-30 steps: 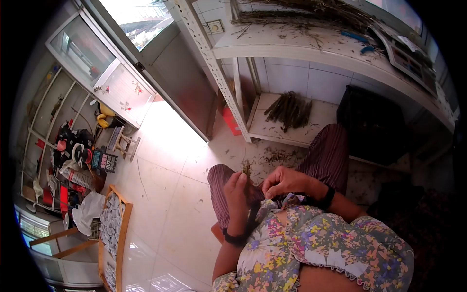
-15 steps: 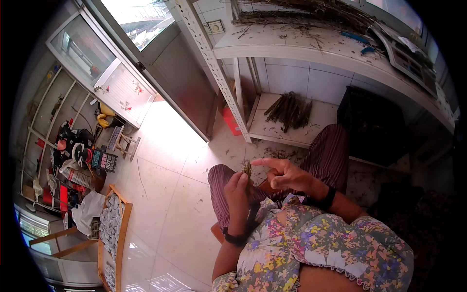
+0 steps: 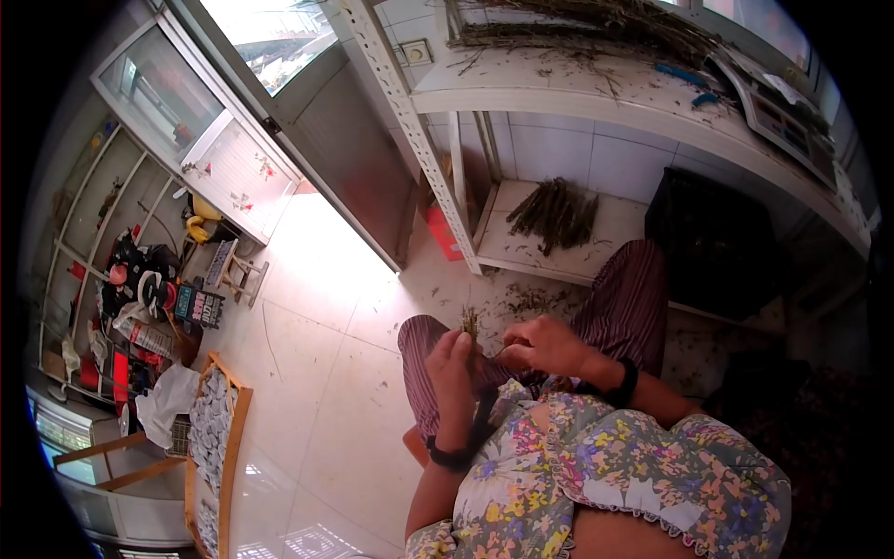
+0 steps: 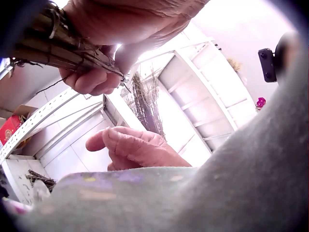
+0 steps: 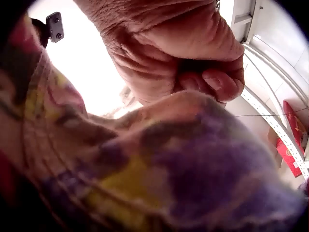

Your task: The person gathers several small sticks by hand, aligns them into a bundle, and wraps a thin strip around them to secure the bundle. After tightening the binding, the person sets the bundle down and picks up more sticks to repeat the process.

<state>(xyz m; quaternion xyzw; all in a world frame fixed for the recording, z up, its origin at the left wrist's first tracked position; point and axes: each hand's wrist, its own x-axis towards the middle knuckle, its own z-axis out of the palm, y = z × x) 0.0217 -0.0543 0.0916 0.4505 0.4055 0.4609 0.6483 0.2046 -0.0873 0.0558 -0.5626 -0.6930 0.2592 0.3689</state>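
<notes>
In the head view my left hand (image 3: 453, 368) grips a small bundle of dried stems (image 3: 470, 325) upright above the lap. Close up in the left wrist view, the fingers wrap round the stems (image 4: 53, 46), whose cut ends lie packed together. My right hand (image 3: 548, 345) is just to the right of the bundle, its fingers curled in toward the thumb. From beside those fingertips a thin dark strand (image 5: 260, 115) runs out in the right wrist view; the hand appears to pinch it, though the pinch itself is hidden.
A pile of short stem bundles (image 3: 554, 214) lies on the low shelf, beside a black crate (image 3: 712, 242). Long dried stalks (image 3: 577, 35) and a scale (image 3: 778, 121) occupy the upper shelf (image 3: 559, 88). Plant scraps (image 3: 535, 299) litter the floor near the knees.
My right hand reached up to the bundle's top with the index finger extended, then drew back down with its fingers curled. My left hand keeps its grip on the bundle, nearly still.
</notes>
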